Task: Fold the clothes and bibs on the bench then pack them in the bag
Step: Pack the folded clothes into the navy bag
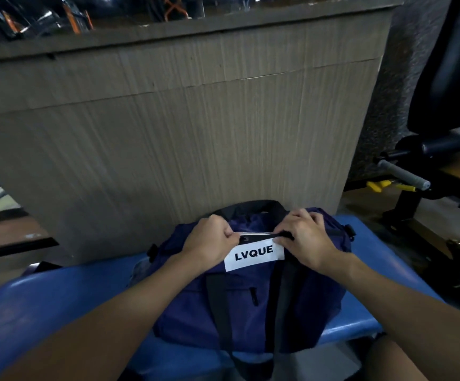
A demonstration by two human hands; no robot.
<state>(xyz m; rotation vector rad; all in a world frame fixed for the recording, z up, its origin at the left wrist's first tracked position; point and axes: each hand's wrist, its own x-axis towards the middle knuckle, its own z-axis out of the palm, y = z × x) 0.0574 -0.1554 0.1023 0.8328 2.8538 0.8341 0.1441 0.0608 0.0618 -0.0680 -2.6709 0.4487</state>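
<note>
At lower centre, the left hand [209, 237] and right hand [305, 237] are pinching the top edge of the navy fabric bag [239, 306] on the blue padded bench [58, 298], seemingly working its opening.

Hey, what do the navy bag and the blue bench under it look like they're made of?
The bag looks like thin woven synthetic, perhaps nylon: matte navy, softly creased, with black webbing straps. The bench top seems padded vinyl or similar: smooth blue, glossy highlights along its rounded edge.
</note>
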